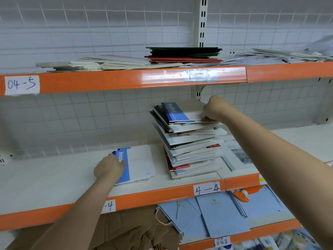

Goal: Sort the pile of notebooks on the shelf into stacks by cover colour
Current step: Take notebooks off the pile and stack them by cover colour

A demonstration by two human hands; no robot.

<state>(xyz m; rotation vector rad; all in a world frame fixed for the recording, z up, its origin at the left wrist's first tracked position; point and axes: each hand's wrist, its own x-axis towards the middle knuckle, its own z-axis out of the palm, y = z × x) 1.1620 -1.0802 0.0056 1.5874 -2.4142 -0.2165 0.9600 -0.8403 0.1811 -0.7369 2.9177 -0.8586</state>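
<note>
A tall, uneven pile of notebooks stands on the middle shelf. On top lies a blue-and-white notebook; my right hand pinches its right edge. To the left, a small stack of blue-and-white notebooks lies flat on the shelf. My left hand rests on that stack's left side, fingers curled over the blue spine edge. White notebooks with grey pictures lie right of the pile, partly under my right forearm.
The upper shelf carries white notebooks, a dark green and red stack and loose papers. Below, light blue paper bags and brown paper lie. A wire grid backs the shelves.
</note>
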